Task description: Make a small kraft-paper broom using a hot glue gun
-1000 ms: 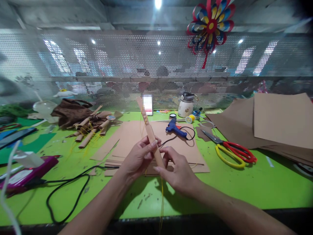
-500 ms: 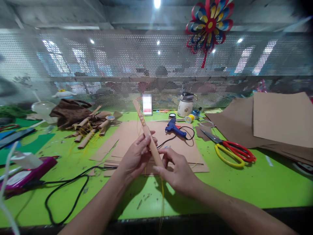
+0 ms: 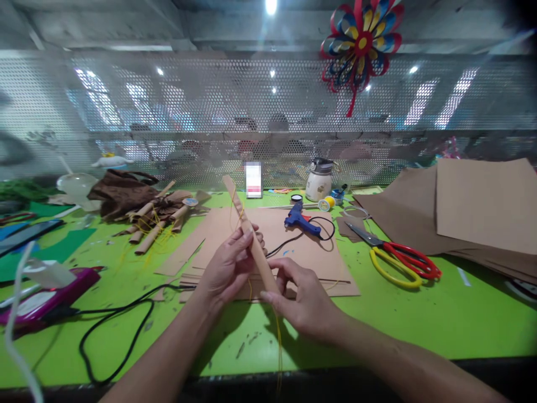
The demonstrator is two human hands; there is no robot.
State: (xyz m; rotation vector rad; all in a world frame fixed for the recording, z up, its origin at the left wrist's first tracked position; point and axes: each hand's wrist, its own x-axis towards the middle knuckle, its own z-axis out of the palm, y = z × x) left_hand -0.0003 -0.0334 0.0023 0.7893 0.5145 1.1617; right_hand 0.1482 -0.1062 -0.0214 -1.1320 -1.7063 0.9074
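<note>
A narrow tan roll of kraft paper (image 3: 260,258) slants between my two hands, its far end up and to the left. My left hand (image 3: 234,258) grips it near the middle, thumb on top. At the near end, my right hand (image 3: 302,295) pinches it between thumb and fingers. Yellow string (image 3: 279,341) hangs from that lower end over the table edge, and more is wound about the upper part. Beneath lies a stack of brown paper sheets (image 3: 310,246), with a blue glue gun (image 3: 302,223) resting on it.
Scissors with red and yellow handles (image 3: 396,263) lie at the right, before large brown sheets (image 3: 482,207). Tied paper rolls (image 3: 155,232) are at the left, near a purple power strip (image 3: 50,299) with a black cord (image 3: 86,336). A yellow thread spool (image 3: 326,204) and bottle (image 3: 319,180) stand behind.
The roll's upper end has tipped slightly left and down. My left hand has shifted a little up and left along with it; both hands still hold the roll.
</note>
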